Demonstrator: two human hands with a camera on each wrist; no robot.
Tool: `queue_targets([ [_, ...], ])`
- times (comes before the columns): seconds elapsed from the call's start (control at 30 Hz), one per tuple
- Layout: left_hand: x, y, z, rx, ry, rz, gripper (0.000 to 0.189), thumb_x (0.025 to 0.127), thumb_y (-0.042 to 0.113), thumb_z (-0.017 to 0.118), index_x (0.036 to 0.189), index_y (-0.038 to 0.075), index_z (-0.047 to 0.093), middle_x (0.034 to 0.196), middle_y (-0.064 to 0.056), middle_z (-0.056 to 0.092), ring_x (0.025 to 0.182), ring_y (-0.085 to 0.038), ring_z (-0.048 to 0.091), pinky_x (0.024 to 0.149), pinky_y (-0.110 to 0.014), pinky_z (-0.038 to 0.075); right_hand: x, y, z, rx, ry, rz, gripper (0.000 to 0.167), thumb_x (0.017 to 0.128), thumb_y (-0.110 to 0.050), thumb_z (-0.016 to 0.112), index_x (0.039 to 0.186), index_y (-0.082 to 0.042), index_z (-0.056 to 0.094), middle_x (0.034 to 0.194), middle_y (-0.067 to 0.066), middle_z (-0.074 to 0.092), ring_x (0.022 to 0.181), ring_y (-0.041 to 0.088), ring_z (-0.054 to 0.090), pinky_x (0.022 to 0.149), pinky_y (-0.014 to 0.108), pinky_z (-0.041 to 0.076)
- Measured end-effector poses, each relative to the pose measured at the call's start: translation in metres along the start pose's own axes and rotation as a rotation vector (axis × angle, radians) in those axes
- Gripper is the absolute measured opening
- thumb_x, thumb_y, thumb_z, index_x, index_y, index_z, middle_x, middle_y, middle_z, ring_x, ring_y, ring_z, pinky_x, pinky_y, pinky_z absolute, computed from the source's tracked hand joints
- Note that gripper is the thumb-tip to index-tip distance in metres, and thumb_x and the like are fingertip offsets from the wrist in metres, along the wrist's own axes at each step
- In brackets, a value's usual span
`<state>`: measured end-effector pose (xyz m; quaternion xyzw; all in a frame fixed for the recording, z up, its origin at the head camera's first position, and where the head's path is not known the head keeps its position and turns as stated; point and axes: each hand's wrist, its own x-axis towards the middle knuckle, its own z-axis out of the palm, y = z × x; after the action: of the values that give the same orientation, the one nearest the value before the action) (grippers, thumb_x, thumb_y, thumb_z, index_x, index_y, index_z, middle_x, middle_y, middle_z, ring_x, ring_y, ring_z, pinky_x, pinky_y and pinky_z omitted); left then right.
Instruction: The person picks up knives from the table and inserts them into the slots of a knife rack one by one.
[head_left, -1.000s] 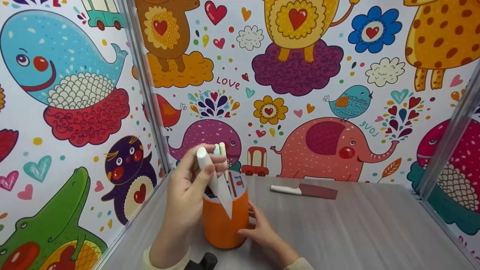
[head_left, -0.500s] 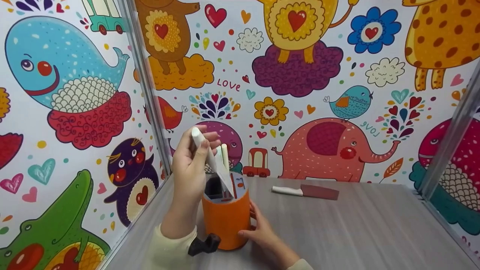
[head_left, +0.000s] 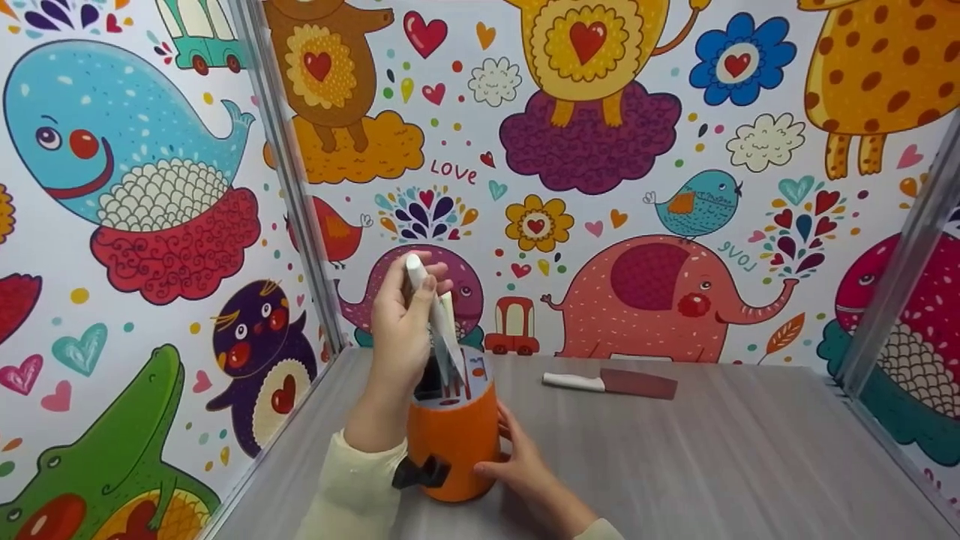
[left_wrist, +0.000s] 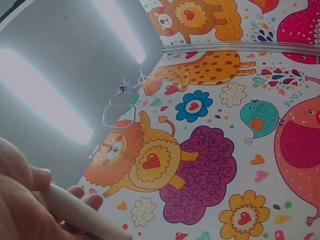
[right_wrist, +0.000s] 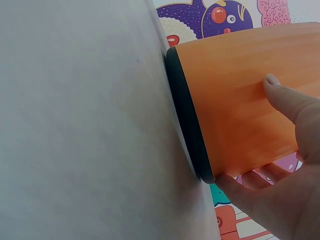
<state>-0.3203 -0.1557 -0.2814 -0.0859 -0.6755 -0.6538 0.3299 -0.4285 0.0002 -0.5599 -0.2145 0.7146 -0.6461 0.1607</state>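
Note:
My left hand (head_left: 399, 330) grips the white handle of a knife (head_left: 415, 268), its blade slanting down to the slotted top of an orange knife block (head_left: 454, 450). Whether the tip has entered a slot cannot be made out. In the left wrist view the pale handle (left_wrist: 82, 212) lies between thumb and fingers. My right hand (head_left: 521, 461) holds the block's lower right side. Seen from the right wrist, thumb and fingers span the orange wall (right_wrist: 235, 105) above its dark base (right_wrist: 185, 115). Another pale-handled item (head_left: 447, 307) stands in the block, partly hidden behind the held knife.
A cleaver (head_left: 637, 383) with a white handle and reddish-brown blade lies on the grey table (head_left: 675, 465), right of the block. Patterned panels (head_left: 585, 202) enclose the table at the back and sides. A black strap mount (head_left: 421, 472) sits on the left wrist.
The left hand has lifted the knife from in front of the block, then brought it right over the slotted top, blade steeper. The right hand keeps its hold on the block.

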Motion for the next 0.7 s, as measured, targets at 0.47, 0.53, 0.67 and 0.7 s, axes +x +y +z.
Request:
queue_targets([
  [0.47, 0.006, -0.051, 0.012, 0.041, -0.045, -0.048, 0.033, 0.111, 0.012, 0.055, 0.144, 0.009, 0.057, 0.135, -0.013, 0.071, 0.126, -0.029, 0.071, 0.118, -0.05, 0.048, -0.001, 0.0, -0.001, -0.037, 0.012, -0.006, 0.112, 0.083, -0.025, 0.093, 0.17, -0.026, 0.023, 0.172, 0.016, 0.034, 0.155, 0.045, 0.034, 0.122, 0.067, 0.037],
  [0.53, 0.006, -0.055, 0.013, 0.052, -0.043, -0.062, 0.033, 0.111, 0.013, 0.055, 0.144, 0.01, 0.057, 0.135, -0.013, 0.071, 0.127, -0.029, 0.071, 0.119, -0.051, 0.048, -0.002, -0.001, 0.0, -0.048, 0.012, -0.017, 0.111, 0.083, -0.026, 0.093, 0.17, -0.026, 0.023, 0.172, 0.016, 0.035, 0.155, 0.045, 0.036, 0.122, 0.066, 0.039],
  [0.67, 0.006, -0.056, 0.014, 0.059, -0.034, -0.063, 0.033, 0.111, 0.014, 0.055, 0.144, 0.011, 0.058, 0.136, -0.011, 0.071, 0.129, -0.029, 0.07, 0.12, -0.051, 0.047, -0.002, -0.001, 0.0, -0.065, 0.009, -0.041, 0.111, 0.084, -0.027, 0.092, 0.17, -0.024, 0.023, 0.171, 0.017, 0.035, 0.154, 0.045, 0.038, 0.12, 0.066, 0.041],
  [0.7, 0.006, -0.055, 0.014, 0.061, -0.035, -0.057, 0.033, 0.111, 0.013, 0.056, 0.144, 0.011, 0.058, 0.136, -0.011, 0.071, 0.128, -0.029, 0.07, 0.119, -0.051, 0.048, -0.002, -0.001, 0.0, -0.066, 0.009, -0.047, 0.111, 0.084, -0.027, 0.092, 0.171, -0.023, 0.023, 0.171, 0.018, 0.035, 0.154, 0.045, 0.038, 0.12, 0.065, 0.042],
])
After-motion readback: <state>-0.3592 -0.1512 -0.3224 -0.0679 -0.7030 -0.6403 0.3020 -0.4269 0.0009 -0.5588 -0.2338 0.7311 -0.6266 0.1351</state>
